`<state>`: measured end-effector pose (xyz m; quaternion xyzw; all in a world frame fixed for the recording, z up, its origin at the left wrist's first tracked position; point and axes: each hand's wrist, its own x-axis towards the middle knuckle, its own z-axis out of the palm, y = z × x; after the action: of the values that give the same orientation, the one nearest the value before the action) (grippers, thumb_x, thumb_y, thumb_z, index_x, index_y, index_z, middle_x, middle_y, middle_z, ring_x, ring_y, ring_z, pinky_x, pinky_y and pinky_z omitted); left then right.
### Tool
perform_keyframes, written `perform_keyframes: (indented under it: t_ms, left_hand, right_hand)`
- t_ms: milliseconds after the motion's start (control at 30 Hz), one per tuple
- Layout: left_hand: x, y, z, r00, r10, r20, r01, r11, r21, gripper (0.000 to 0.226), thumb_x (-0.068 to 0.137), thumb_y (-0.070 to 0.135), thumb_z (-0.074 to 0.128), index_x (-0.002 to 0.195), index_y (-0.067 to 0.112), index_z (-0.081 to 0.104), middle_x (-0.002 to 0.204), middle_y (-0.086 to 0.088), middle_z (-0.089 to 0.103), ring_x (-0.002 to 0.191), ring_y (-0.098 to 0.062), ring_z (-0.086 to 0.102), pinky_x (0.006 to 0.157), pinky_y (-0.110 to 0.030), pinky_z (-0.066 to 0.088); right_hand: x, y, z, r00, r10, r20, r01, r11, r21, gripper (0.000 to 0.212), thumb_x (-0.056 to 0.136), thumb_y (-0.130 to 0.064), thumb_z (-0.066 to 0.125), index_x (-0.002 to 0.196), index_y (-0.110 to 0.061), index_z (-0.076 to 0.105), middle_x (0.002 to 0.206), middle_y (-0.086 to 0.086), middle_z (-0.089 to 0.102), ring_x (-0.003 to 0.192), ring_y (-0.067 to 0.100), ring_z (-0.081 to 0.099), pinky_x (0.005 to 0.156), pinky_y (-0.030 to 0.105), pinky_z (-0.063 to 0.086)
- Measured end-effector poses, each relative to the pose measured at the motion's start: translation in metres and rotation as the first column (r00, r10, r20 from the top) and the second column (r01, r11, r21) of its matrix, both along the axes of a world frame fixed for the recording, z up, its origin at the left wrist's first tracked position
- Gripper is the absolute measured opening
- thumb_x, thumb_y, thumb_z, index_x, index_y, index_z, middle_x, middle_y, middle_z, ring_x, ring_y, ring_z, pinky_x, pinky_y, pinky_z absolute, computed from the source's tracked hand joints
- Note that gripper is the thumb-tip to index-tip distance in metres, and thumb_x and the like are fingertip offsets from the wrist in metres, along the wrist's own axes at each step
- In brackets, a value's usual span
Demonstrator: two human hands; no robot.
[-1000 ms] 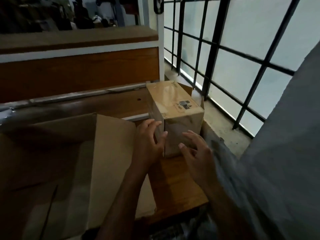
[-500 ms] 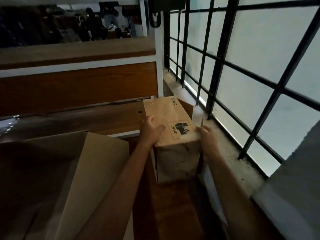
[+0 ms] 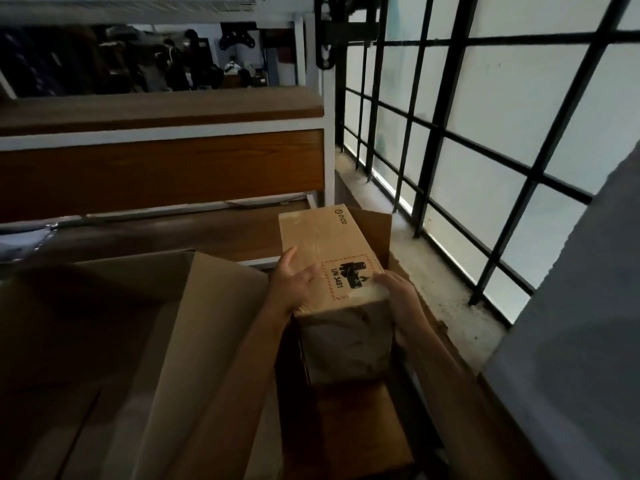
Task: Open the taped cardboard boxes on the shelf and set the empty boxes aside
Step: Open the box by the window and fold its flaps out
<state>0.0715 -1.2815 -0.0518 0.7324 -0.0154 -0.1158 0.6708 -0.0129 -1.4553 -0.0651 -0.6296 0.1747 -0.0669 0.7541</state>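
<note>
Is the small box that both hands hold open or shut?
Shut. The top of the small box lies flat and unbroken, with no flap lifted.

Small cardboard box, "UN 3481" label on top, gripped by left hand and right hand; large open carton just beside, left.

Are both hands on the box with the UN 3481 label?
Yes, the left hand holds the labelled box at its left top edge, the right hand at its right.
</note>
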Motion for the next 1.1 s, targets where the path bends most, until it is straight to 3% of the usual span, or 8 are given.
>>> perform_keyframes:
  t_ms: [267,400,533,700,833,900,967,1100]
  left_hand:
    - [-0.061,0.075,-0.031,0.998,0.065,0.0,-0.065,0.988,-0.143,0.064,0.09,0.029,0.067,0.147,0.021,0.038,0.135,-0.008,0.055,0.095,-0.013,0.066,0.062,-0.017,0.054]
    - [-0.079,0.102,-0.045,0.971,0.091,0.219,-0.129,0.978,0.164,0.045,0.099,0.033,0.051,0.138,0.012,0.05,0.127,0.001,0.057,0.11,-0.012,0.056,0.078,-0.018,0.042]
    - [-0.086,0.111,-0.044,0.946,0.023,0.323,-0.105,0.965,0.239,0.02,0.103,0.02,0.044,0.117,0.017,0.058,0.115,0.005,0.055,0.105,-0.012,0.055,0.078,-0.019,0.041]
    - [-0.08,0.111,-0.038,0.996,0.081,0.035,-0.083,0.995,0.058,0.037,0.102,0.038,0.042,0.121,0.013,0.061,0.121,-0.01,0.062,0.108,-0.022,0.059,0.085,-0.035,0.048]
    - [-0.069,0.11,-0.037,0.979,-0.02,-0.204,0.017,1.0,-0.02,0.047,0.1,0.05,0.038,0.112,0.014,0.064,0.111,-0.012,0.067,0.103,-0.028,0.062,0.095,-0.044,0.049]
    - [-0.067,0.107,-0.04,0.975,-0.047,-0.216,0.061,0.996,0.059,0.038,0.101,0.044,0.04,0.106,0.014,0.063,0.105,-0.009,0.065,0.095,-0.023,0.062,0.083,-0.038,0.05]
    - [-0.063,0.104,-0.048,0.982,0.034,-0.188,-0.016,0.995,0.096,0.028,0.101,0.037,0.046,0.109,0.015,0.061,0.103,-0.005,0.064,0.09,-0.019,0.06,0.071,-0.033,0.047]
    - [-0.053,0.101,-0.055,0.983,0.182,0.026,-0.183,0.969,0.168,0.033,0.101,0.03,0.048,0.129,0.016,0.057,0.122,-0.003,0.059,0.098,-0.015,0.054,0.072,-0.028,0.039]
  right_hand:
    - [-0.054,0.066,0.015,0.997,0.019,0.081,0.015,0.912,-0.41,0.045,0.097,-0.06,0.037,0.118,-0.034,0.066,0.104,-0.005,0.072,0.096,0.014,0.068,0.09,0.038,0.052]
    - [-0.054,0.073,0.002,0.988,0.113,0.103,0.015,0.598,-0.802,0.036,0.099,-0.05,0.04,0.128,-0.039,0.058,0.134,-0.006,0.058,0.125,0.016,0.05,0.106,0.04,0.038]
    - [-0.05,0.074,-0.004,0.989,0.093,-0.119,-0.149,0.453,-0.879,0.055,0.093,-0.065,0.037,0.142,-0.041,0.042,0.151,-0.001,0.038,0.14,0.029,0.032,0.109,0.058,0.031]
    - [-0.053,0.072,-0.014,0.937,0.062,-0.345,-0.343,0.36,-0.868,0.073,0.086,-0.079,0.027,0.15,-0.044,0.022,0.162,0.0,0.018,0.148,0.036,0.011,0.112,0.069,0.012]
    - [-0.059,0.074,-0.018,0.931,0.046,-0.363,-0.365,0.054,-0.929,0.071,0.087,-0.077,0.03,0.147,-0.039,0.024,0.158,-0.001,0.022,0.143,0.037,0.019,0.105,0.065,0.023]
    - [-0.056,0.076,-0.02,0.921,0.053,-0.385,-0.384,-0.037,-0.923,0.074,0.084,-0.079,0.033,0.146,-0.038,0.026,0.158,0.0,0.021,0.141,0.037,0.02,0.105,0.065,0.025]
    - [-0.05,0.075,-0.025,0.901,0.036,-0.432,-0.431,-0.024,-0.902,0.083,0.08,-0.084,0.033,0.149,-0.038,0.02,0.162,0.004,0.013,0.145,0.039,0.01,0.107,0.068,0.021]
    - [-0.034,0.064,-0.022,0.868,0.02,-0.497,-0.496,0.111,-0.861,0.11,0.064,-0.091,0.048,0.152,-0.034,0.014,0.164,0.011,0.001,0.148,0.041,-0.006,0.109,0.071,0.012]
